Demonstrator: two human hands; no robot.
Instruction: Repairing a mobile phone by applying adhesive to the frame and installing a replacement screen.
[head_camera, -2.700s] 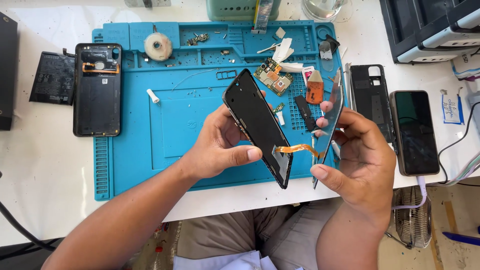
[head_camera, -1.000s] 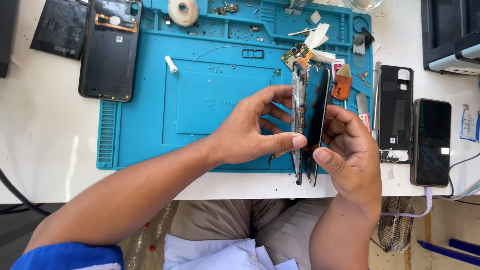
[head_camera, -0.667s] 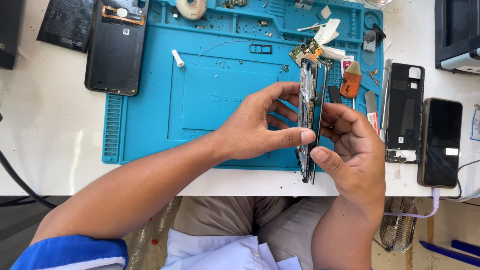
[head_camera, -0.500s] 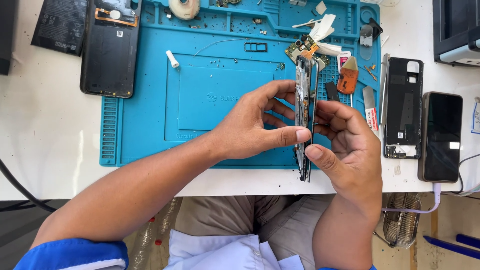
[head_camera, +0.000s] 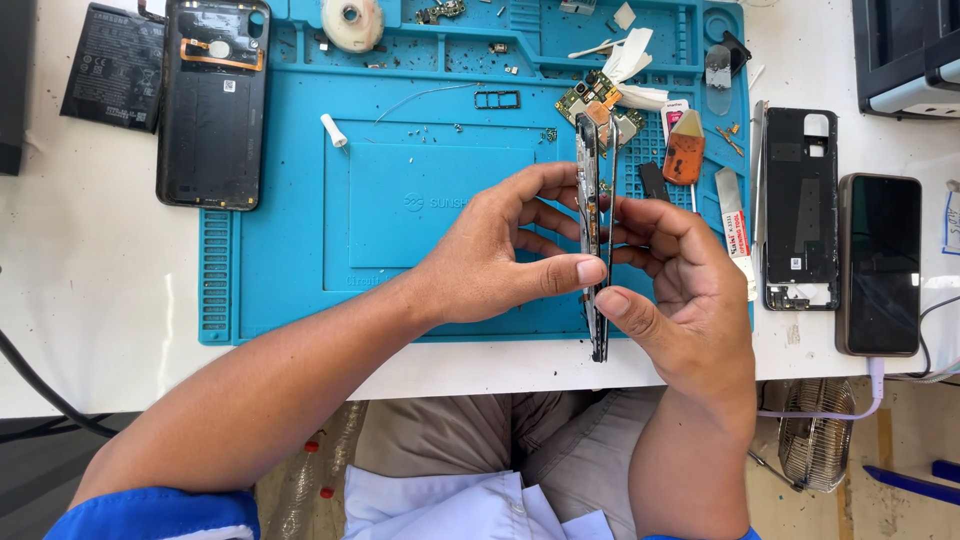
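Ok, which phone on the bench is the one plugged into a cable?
Start at the blue silicone work mat and go past its right edge. Beyond the black hollow phone frame lies the dark-screened phone. It alone is whole, with a white cable at its near end.

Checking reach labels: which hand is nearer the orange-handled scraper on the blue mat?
Right. The right hand sits just below the orange-handled scraper, while the left hand is farther off, across the edge-on phone frame both hands hold.

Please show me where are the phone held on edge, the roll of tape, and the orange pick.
phone held on edge (head_camera: 593, 215): head view, its upper frame edge.
roll of tape (head_camera: 352, 20): head view, its white rim.
orange pick (head_camera: 684, 158): head view, its body.
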